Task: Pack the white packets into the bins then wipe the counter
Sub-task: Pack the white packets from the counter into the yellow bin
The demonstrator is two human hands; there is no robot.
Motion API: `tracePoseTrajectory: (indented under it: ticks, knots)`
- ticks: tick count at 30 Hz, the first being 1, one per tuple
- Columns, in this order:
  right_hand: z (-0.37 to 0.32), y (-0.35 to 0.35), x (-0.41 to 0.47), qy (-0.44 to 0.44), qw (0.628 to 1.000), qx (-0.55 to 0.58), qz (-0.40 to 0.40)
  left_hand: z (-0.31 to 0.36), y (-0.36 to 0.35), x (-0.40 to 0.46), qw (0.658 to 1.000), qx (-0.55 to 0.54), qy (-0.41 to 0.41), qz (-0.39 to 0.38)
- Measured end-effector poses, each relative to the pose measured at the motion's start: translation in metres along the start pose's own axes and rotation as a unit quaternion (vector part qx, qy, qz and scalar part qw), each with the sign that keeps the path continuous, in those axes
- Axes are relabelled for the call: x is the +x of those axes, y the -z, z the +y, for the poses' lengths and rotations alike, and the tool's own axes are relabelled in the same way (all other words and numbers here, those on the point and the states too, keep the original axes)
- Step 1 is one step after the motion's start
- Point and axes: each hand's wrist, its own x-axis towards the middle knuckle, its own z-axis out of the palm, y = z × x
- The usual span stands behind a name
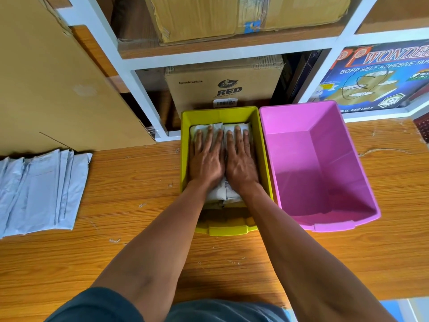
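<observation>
Packets [219,130] in yellow bin [184,145], pink bin [325,163] touching alongside.

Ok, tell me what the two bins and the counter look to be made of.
Yellow bin: moulded plastic, going by its smooth walls, uniform colour and formed rim lip.
Pink bin: likely the same plastic, slightly glossy, with soft sheen on the inner walls.
Counter: wood-grain surface, probably laminate rather than solid wood; the grain looks printed, with small scuffs.

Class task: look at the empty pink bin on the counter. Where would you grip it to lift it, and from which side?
Probably by the lip on the pink bin's near short end, reaching from the person's side. The lip juts outward, and the yellow bin sits tight against its left wall.
</observation>
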Motion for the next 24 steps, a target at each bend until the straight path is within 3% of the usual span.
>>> tracePoseTrajectory:
  ticks: [6,12,18,24]
  knots:
    - [0.004,-0.009,0.000,0.029,0.997,-0.058,-0.039,0.000,0.000,-0.004,1.000,-0.007,-0.002,0.022]
    - [0.003,-0.009,-0.002,0.029,0.997,-0.068,-0.025,0.001,-0.001,-0.005,1.000,0.004,-0.004,0.026]
    - [-0.005,0.008,0.002,0.007,0.997,-0.064,-0.053,0.001,0.005,0.000,1.000,-0.030,-0.003,-0.009]
    - [-0.007,0.020,-0.009,-0.042,0.996,0.038,-0.066,0.009,0.019,-0.010,1.000,-0.028,0.013,0.002]
